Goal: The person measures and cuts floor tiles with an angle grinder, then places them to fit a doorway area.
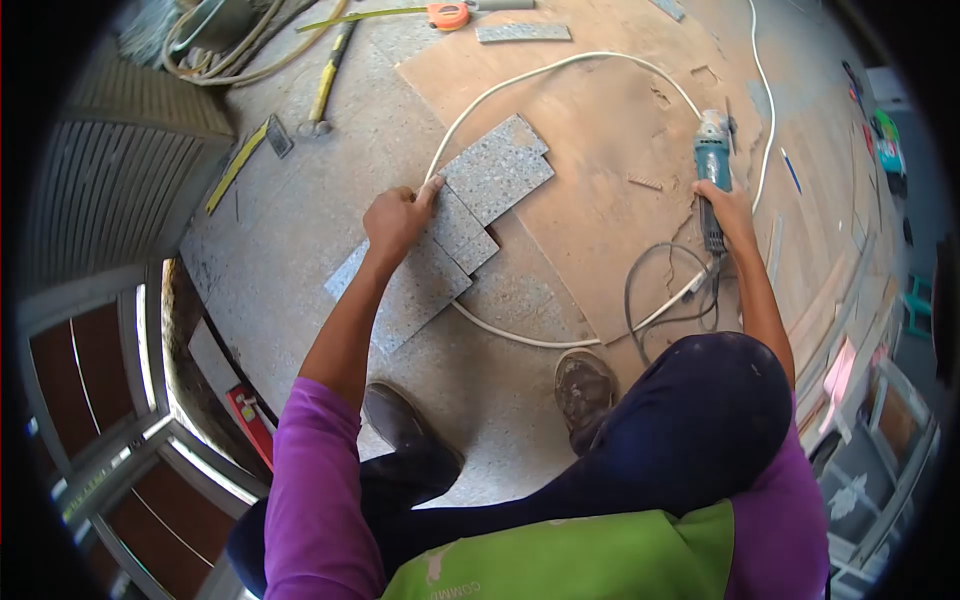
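My left hand is closed, thumb and forefinger pinching a white cable beside the speckled grey tiles. The tiles lie overlapping in a stepped row, and the cable comes out again below them. My right hand is wrapped around the body of a teal angle grinder, whose head points away from me. The grinder's dark cord loops down to a white connector near my right knee.
A hammer, an orange tape measure and a yellow-handled tool lie at the upper left. A narrow tile strip is at the top. A brown board covers the floor. A red level stands lower left.
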A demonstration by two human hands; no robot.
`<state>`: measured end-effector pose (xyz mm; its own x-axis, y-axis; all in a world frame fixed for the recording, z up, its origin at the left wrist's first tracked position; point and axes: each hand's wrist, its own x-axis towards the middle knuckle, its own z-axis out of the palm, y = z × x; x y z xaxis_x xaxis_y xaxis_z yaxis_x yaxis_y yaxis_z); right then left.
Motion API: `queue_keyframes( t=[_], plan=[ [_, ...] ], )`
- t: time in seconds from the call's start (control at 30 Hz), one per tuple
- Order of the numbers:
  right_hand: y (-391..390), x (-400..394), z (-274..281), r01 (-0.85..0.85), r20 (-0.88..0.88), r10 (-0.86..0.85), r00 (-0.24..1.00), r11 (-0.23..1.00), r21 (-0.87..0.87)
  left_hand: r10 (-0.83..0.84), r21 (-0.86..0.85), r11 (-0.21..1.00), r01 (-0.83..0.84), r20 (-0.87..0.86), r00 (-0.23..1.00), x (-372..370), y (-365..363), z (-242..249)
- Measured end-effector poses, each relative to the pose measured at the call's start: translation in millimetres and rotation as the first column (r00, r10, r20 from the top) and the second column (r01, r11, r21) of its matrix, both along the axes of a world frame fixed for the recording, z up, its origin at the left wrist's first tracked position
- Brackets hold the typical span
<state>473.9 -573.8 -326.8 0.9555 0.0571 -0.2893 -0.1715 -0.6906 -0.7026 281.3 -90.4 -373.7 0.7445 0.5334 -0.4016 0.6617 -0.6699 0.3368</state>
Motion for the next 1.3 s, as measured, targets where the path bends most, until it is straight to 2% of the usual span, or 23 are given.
queue_keyframes(
  t=[0.03,0.07,0.1,0.13,0.17,0.2,0.23,0.27,0.3,0.37,0.43,0.53,0.57,0.6,0.63,0.7,0.73,0.77,0.83,0.9,0.93,1.03,1.3],
  plan=[
    [6,-3,16,0.04,-0.053,-0.034,0.998,0.991,0.124,-0.159,0.23,0.968,0.099,0.26,0.952,1,-5,-11],
    [12,-10,29,0.089,-0.119,-0.062,0.991,0.966,0.241,-0.361,0.468,0.874,0.132,0.442,0.821,-1,-11,-22],
    [17,-19,40,0.15,-0.19,-0.088,0.978,0.925,0.348,-0.298,0.213,0.952,0.218,0.5,0.813,7,-48,1],
    [22,-31,48,0.207,-0.312,0.03,0.949,0.689,0.695,-0.21,-0.055,0.958,0.283,0.537,0.817,17,-105,43],
    [33,-41,50,0.261,-0.365,0.067,0.929,0.58,0.771,-0.175,-0.535,0.792,0.296,0.266,0.948,32,-140,84],
    [40,-49,54,0.316,-0.398,0.086,0.913,0.467,0.826,-0.092,-0.782,0.541,0.31,0.312,0.946,35,-176,78],
    [49,-56,56,0.253,-0.342,0.114,0.933,0.466,0.848,-0.015,-0.924,0.201,0.324,0.328,0.945,37,-211,73],
    [60,-63,63,0.204,-0.29,0.134,0.948,0.446,0.872,0.07,-0.915,0.181,0.361,0.378,0.923,38,-236,85],
    [66,-68,65,0.189,-0.271,0.23,0.935,0.325,0.927,0.16,-0.907,0.172,0.383,0.41,0.898,33,-254,101],
    [78,-76,74,0.167,-0.225,0.318,0.921,0.199,0.966,0.158,-0.914,0.108,0.391,0.404,0.901,33,-265,115],
    [81,-80,81,0.106,-0.176,0.258,0.95,0.265,0.958,-0.05,-0.938,-0.021,0.347,0.347,0.936,37,-257,120],
    [75,-77,101,0.043,-0.147,0.235,0.961,0.397,0.917,0.102,-0.888,0.25,0.386,0.42,0.902,23,-275,123],
    [80,-79,110,0.069,-0.11,0.081,0.991,0.395,0.916,0.154,-0.86,0.334,0.385,0.453,0.878,20,-282,125],
    [82,-77,105,0.09,-0.106,0.009,0.994,0.445,0.891,0.105,-0.793,0.483,0.372,0.474,0.874,17,-285,119],
    [80,-72,99,0.104,-0.089,-0.053,0.995,0.491,0.865,0.057,-0.737,0.493,0.462,0.558,0.828,16,-289,110],
    [72,-69,77,0.175,-0.123,-0.15,0.981,0.41,0.895,-0.022,-0.58,0.53,0.619,0.72,0.694,21,-286,94],
    [74,-72,68,0.217,-0.163,-0.171,0.972,0.367,0.905,0.009,-0.815,0.361,0.453,0.488,0.873,22,-287,117],
    [62,-73,66,0.271,-0.281,-0.013,0.96,0.307,0.912,0.04,-0.879,0.289,0.379,0.406,0.913,21,-290,125],
    [56,-75,66,0.31,-0.327,0.027,0.945,0.252,0.917,0.099,-0.962,0.129,0.241,0.254,0.962,27,-296,131],
    [51,-71,70,0.232,-0.255,0.092,0.963,0.207,0.951,0.054,-0.884,0.306,0.354,0.387,0.92,30,-301,129],
    [53,-70,71,0.229,-0.245,0.065,0.967,0.188,0.955,0.016,-0.827,0.388,0.407,0.447,0.894,32,-303,127],
    [44,-64,68,0.234,-0.257,0.081,0.963,0.22,0.947,0.05,-0.836,0.39,0.385,0.437,0.898,35,-311,116],
    [39,-48,59,0.254,-0.307,0.092,0.947,0.365,0.895,0.07,-0.73,0.61,0.307,0.436,0.897,36,-338,112]
  ],
)
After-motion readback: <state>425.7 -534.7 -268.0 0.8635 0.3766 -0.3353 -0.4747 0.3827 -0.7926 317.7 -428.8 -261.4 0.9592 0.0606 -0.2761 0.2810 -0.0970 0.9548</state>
